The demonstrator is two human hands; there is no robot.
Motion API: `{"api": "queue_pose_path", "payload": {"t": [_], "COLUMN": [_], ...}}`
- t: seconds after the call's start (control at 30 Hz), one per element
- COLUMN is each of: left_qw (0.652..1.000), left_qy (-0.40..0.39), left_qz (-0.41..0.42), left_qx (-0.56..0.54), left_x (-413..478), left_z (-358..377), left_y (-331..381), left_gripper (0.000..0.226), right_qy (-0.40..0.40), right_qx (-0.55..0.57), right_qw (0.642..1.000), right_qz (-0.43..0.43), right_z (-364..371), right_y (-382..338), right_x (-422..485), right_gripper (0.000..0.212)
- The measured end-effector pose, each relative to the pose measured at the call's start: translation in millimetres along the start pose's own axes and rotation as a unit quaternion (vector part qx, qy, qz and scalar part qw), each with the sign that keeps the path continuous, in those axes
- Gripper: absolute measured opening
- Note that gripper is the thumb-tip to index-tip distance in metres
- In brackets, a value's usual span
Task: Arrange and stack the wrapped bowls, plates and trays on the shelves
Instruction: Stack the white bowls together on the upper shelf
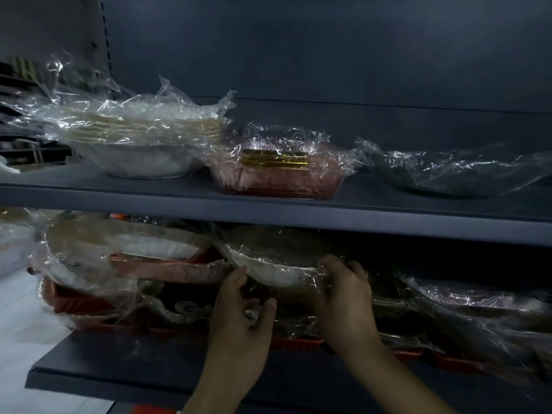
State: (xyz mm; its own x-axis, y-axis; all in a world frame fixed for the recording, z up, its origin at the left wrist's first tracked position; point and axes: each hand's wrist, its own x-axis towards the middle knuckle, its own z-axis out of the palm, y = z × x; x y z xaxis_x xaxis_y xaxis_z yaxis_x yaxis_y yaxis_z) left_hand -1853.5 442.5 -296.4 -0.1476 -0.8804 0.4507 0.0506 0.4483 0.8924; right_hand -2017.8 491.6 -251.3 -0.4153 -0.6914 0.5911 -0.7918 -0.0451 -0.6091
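Dark grey metal shelving fills the head view, its lower shelf crowded with film-wrapped dishes. At that shelf's middle, both hands hold a white scalloped bowl in clear plastic wrap. The left hand curls its fingers at the bowl's left edge, thumb against the film. The right hand has its fingers curled over the right rim. On the upper shelf a stack of white wrapped bowls stands just beside a pink ribbed wrapped tray.
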Motion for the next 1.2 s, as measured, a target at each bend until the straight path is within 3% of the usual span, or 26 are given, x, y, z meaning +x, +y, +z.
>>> {"api": "queue_pose_path", "payload": {"t": [0.13,0.3,0.5,0.67,0.87,1.2], "left_qw": [0.998,0.998,0.996,0.992,0.978,0.946], "left_qy": [0.029,0.023,-0.013,-0.031,0.015,0.084], "left_qz": [-0.003,0.022,0.078,0.101,0.123,0.193], "left_qx": [-0.05,-0.054,0.037,0.065,0.169,0.247], "left_x": [0.5,-5.4,-27.1,-46.8,-87.9,-133.2], "left_z": [-8.2,-28.8,-57.4,-78.3,-103.4,-157.7], "left_y": [6.0,19.8,35.5,41.1,51.6,129.0], "left_gripper": [0.073,0.09,0.108,0.082,0.047,0.039], "right_qy": [0.049,0.05,0.069,0.054,0.016,-0.016], "right_qx": [0.014,0.04,0.048,0.12,0.128,0.22], "right_qw": [0.998,0.997,0.995,0.99,0.989,0.972], "right_qz": [-0.045,-0.046,-0.063,-0.057,-0.067,-0.087], "right_z": [-6.3,-24.3,-41.1,-55.1,-66.7,-83.7], "right_y": [0.7,3.2,3.8,-11.9,-27.3,-76.0], "right_x": [-17.8,-47.0,-77.4,-105.0,-124.6,-143.8], "right_gripper": [0.036,0.04,0.054,0.052,0.034,0.028]}}
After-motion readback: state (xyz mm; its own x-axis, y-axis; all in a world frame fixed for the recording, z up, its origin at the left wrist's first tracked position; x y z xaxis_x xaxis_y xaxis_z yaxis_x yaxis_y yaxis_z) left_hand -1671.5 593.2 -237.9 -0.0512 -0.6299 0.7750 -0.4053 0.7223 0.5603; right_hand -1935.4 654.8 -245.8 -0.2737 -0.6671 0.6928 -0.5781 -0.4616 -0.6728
